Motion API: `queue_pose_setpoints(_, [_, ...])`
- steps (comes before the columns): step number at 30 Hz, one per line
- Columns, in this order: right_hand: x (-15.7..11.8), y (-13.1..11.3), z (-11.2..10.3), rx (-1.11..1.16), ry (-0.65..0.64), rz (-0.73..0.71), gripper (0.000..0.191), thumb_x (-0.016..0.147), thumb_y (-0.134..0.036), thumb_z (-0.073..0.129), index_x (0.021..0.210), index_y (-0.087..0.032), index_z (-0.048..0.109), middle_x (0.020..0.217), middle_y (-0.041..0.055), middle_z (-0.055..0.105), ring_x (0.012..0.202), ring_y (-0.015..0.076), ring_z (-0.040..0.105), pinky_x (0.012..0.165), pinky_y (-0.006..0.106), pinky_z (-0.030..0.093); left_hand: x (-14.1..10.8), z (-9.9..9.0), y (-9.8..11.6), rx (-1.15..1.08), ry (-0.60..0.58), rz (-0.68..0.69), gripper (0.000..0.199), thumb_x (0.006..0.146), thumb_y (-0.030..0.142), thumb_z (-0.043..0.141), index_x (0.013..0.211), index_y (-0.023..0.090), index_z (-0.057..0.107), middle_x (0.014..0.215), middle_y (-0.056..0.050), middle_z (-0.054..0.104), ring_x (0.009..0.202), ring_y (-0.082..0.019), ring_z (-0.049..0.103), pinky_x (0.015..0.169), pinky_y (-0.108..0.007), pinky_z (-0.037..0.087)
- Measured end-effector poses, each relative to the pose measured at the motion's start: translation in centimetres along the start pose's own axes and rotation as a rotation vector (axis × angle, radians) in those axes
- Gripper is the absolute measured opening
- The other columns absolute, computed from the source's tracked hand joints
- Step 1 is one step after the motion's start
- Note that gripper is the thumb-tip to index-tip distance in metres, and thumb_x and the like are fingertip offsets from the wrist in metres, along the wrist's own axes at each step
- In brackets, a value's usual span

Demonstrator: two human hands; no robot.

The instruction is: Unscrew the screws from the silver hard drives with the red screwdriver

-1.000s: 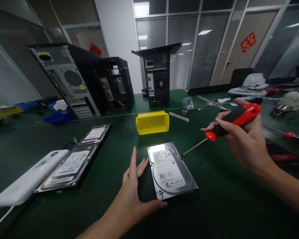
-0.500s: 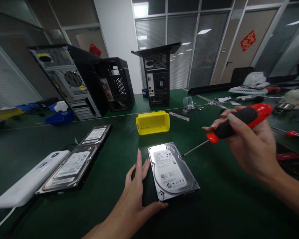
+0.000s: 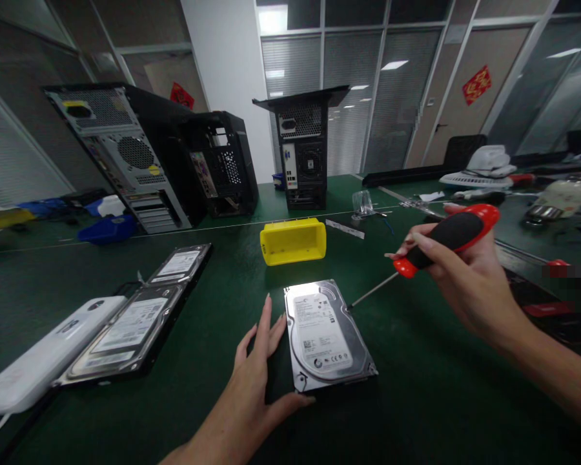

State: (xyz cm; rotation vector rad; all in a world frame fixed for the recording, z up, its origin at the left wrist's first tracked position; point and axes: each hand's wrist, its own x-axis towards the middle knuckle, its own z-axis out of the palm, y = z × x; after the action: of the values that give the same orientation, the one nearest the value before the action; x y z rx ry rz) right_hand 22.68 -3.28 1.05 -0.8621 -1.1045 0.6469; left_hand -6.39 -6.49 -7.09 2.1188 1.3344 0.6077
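Observation:
A silver hard drive lies label up on the green table. My left hand rests at its left side with fingers spread, the thumb near the drive's front edge. In my right hand is a red-and-black screwdriver, held by its handle. The shaft slants down to the left, and its tip meets the drive's right edge at a screw spot; the screw itself is too small to make out. Just behind the drive stands a yellow plastic bin, its open side facing me.
Two more hard drives lie at the left beside a white power bank-like block. Computer cases stand at the back left, and another case behind the bin. Tools and a second screwdriver lie at the right.
The view has shifted slightly, so most things sit a little further left. The right hand and screwdriver handle have moved left and are more upright; the tip stays at the drive's right edge.

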Motion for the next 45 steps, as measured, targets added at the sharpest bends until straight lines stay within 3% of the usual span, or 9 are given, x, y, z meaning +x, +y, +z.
queue_pose_setpoints(4, [0.7,0.4,-0.5,-0.008,0.009,0.064,0.037,0.070,-0.026,0.076,0.097,-0.026,0.050,0.087,-0.0015,0.061,0.073,0.0155,0.064,0.066,0.033,0.058,-0.1,0.0,0.4,0.047,-0.006,0.026,0.114,0.076,0.031,0.070,0.145,0.038,-0.021,0.152,-0.007,0.029,0.141,-0.039,0.020,0.105,-0.071,0.019])
queue_pose_setpoints(7, [1.2,0.4,-0.7,0.051,0.027,0.146,0.038,0.065,-0.027,0.079,0.095,-0.024,0.054,0.086,-0.0011,0.059,0.071,0.0145,0.064,0.070,0.032,0.059,-0.2,-0.2,0.7,0.118,-0.024,0.053,0.107,0.079,0.032,0.067,0.146,0.041,-0.016,0.154,-0.005,0.024,0.142,-0.038,0.015,0.106,-0.072,0.015])
queue_pose_setpoints(16, [1.9,0.4,-2.1,-0.091,0.042,0.210,0.052,0.058,-0.026,0.083,0.102,-0.026,0.055,0.088,0.0005,0.062,0.078,0.0150,0.063,0.053,0.018,0.051,-0.7,-0.9,1.8,0.268,-0.002,0.107,0.102,0.083,0.038,0.065,0.147,0.035,-0.015,0.144,-0.010,0.044,0.140,-0.034,0.026,0.109,-0.071,0.004])
queue_pose_setpoints(19, [2.2,0.8,-2.3,-0.031,0.073,0.208,0.054,0.057,-0.019,0.082,0.100,-0.028,0.050,0.085,-0.0004,0.063,0.075,0.0169,0.066,0.053,0.020,0.053,-0.9,-0.6,1.5,0.269,0.019,0.113,0.097,0.084,0.035,0.064,0.148,0.037,-0.010,0.147,-0.008,0.040,0.140,-0.034,0.023,0.108,-0.071,0.007])
queue_pose_setpoints(23, [2.3,1.0,-2.1,0.023,0.062,0.247,0.039,0.058,-0.023,0.081,0.086,-0.022,0.054,0.081,-0.0002,0.062,0.074,0.0158,0.064,0.060,0.024,0.058,-1.4,0.2,0.6,0.275,0.046,0.143,0.090,0.085,0.028,0.060,0.148,0.040,-0.004,0.153,-0.007,0.027,0.138,-0.035,0.028,0.107,-0.071,0.016])
queue_pose_setpoints(26, [2.3,0.9,-1.7,0.045,0.061,0.279,0.031,0.062,-0.034,0.080,0.076,-0.018,0.057,0.075,0.0002,0.059,0.071,0.0126,0.061,0.061,0.020,0.058,-1.6,0.5,0.1,0.268,0.089,0.188,0.085,0.086,0.026,0.057,0.149,0.038,0.002,0.151,-0.007,0.030,0.136,-0.035,0.033,0.106,-0.070,0.022])
queue_pose_setpoints(30, [2.1,0.6,-1.3,0.093,0.054,0.255,0.028,0.064,-0.033,0.081,0.067,-0.017,0.058,0.075,0.0002,0.058,0.071,0.0114,0.059,0.064,0.019,0.058,-1.7,0.6,0.1,0.240,0.121,0.202,0.078,0.087,0.029,0.055,0.148,0.040,0.008,0.149,-0.005,0.034,0.134,-0.035,0.038,0.105,-0.068,0.025])
queue_pose_setpoints(39, [1.6,-0.4,-1.1,0.146,-0.017,0.209,0.019,0.073,-0.027,0.073,0.088,-0.020,0.063,0.087,-0.0010,0.059,0.079,0.0139,0.062,0.088,0.036,0.056,-2.0,1.1,-0.1,0.151,0.123,0.169,0.080,0.084,0.031,0.056,0.149,0.039,0.011,0.149,-0.003,0.036,0.134,-0.034,0.038,0.107,-0.064,0.029])
queue_pose_setpoints(45, [1.5,-0.2,-1.2,0.186,-0.033,0.178,0.028,0.075,-0.021,0.070,0.100,-0.028,0.057,0.084,-0.0031,0.059,0.077,0.0133,0.061,0.081,0.037,0.058,-2.0,1.2,0.0,0.179,0.110,0.206,0.081,0.084,0.023,0.052,0.148,0.041,0.006,0.150,-0.003,0.033,0.133,-0.033,0.039,0.106,-0.066,0.026])
